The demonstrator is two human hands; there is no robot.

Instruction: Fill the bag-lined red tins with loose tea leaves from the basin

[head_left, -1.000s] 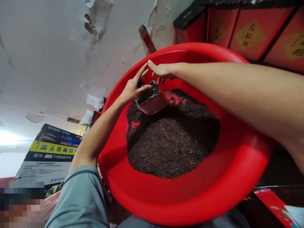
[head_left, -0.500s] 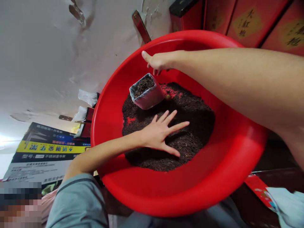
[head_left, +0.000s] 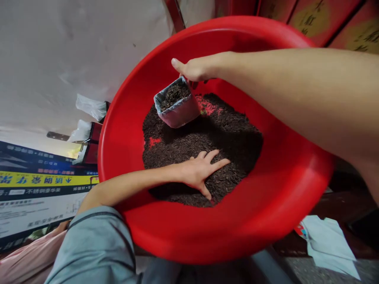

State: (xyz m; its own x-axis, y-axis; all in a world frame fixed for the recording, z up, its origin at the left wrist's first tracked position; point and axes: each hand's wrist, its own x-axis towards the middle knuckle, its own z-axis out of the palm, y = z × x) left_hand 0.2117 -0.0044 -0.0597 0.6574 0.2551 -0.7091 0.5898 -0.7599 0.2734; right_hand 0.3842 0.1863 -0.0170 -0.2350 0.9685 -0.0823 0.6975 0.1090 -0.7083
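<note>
A wide red plastic basin [head_left: 189,236] holds a bed of dark, dry tea leaves [head_left: 183,146]. On the leaves, toward the basin's far left, stands a small pinkish box [head_left: 180,114] lined with clear plastic and filled with the same leaves. My left hand [head_left: 198,171] lies palm down on the bed with its fingers spread and their tips partly in the leaves. Over the box's far corner is my right hand [head_left: 199,70], thumb stretched out. Its other fingers are partly hidden behind the box, and a firm grip does not show.
Red boxes with yellow labels [head_left: 310,19] line the back right. A printed carton [head_left: 38,189] and small plastic-wrapped boxes [head_left: 91,142] are at left beside a pale wall [head_left: 59,59]. White paper [head_left: 328,240] lies at lower right. Pink cloth [head_left: 32,256] shows at lower left.
The whole view has shifted, with the basin appearing higher and farther left. My right hand has come closer to the box's corner. My left hand has pressed lower into the leaves, fingers more bent.
</note>
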